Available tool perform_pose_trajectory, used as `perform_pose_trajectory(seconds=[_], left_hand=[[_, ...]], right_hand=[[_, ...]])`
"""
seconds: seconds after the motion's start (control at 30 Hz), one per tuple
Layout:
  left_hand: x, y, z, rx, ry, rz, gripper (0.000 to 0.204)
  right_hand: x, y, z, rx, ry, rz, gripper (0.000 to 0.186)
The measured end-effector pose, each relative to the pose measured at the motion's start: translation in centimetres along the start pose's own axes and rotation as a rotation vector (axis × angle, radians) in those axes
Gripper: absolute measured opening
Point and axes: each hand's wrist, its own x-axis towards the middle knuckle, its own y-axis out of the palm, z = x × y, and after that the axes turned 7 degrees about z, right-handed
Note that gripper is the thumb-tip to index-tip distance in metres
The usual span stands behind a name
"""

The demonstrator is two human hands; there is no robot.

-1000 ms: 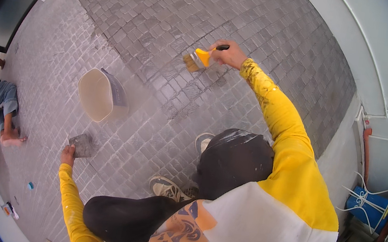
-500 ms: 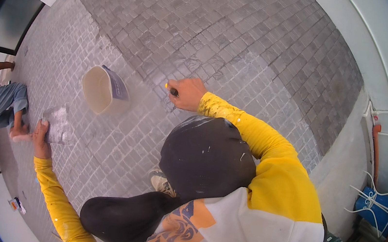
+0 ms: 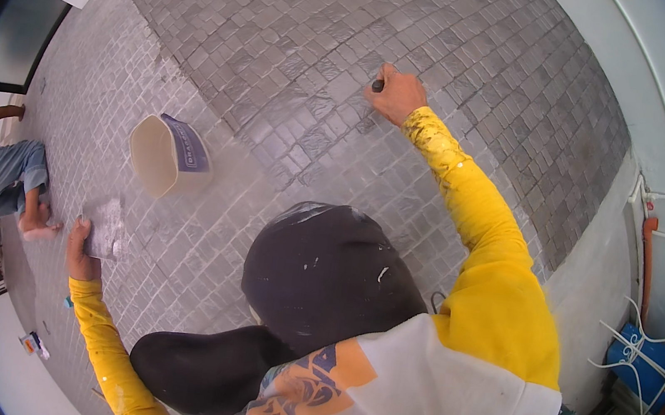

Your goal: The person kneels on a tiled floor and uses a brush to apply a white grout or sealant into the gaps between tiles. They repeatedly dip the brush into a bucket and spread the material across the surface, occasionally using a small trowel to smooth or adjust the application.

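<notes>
My right hand is stretched out far ahead, its fingers closed round a tool with a dark-ended handle; the tool's working end is hidden, so its kind cannot be told. Under and around it lie shiny, wet-looking grey paving blocks. At the left, my left hand grips the edge of a flat, pale, see-through rectangular piece, held over the paving. A cream bucket with a blue label stands between my hands, apart from both. It tilts in this view.
Another person crouches at the far left, a hand on the ground. White walls edge the paving. At right, an orange pipe rises beside a blue container behind white curled metalwork. My dark-clad knees fill the near middle.
My right hand has moved away from me and to the right with the tool. The paving where it was looks shinier. My left hand has shifted slightly nearer, still gripping the see-through piece.
</notes>
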Motion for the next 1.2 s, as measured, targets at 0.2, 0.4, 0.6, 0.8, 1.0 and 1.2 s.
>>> perform_pose_trajectory(seconds=[0.2,0.4,0.6,0.8,1.0,1.2], left_hand=[[1.0,5.3,-1.5,-0.096,-0.063,0.261,0.046],[1.4,8.1,-0.8,-0.159,-0.073,0.245,0.047],[1.9,12.4,-0.2,-0.143,-0.136,0.394,0.039],[1.3,20.6,6.8,-0.258,-0.412,0.434,0.024],[0.5,31.1,15.0,-0.411,-0.577,0.454,0.029],[3.9,31.9,18.0,-0.293,-0.446,0.429,0.045]], right_hand=[[1.8,-3.2,-4.8,0.593,0.355,-0.149,0.035],[2.5,-1.2,-5.1,-0.016,0.071,-0.43,0.029],[-10.2,9.9,6.7,0.173,-0.568,0.095,0.024],[-15.9,13.2,3.8,-0.136,-0.664,0.399,0.048],[-13.6,12.1,6.3,1.099,-0.047,0.43,0.05],[-5.0,10.4,13.5,1.311,0.042,0.456,0.039]])
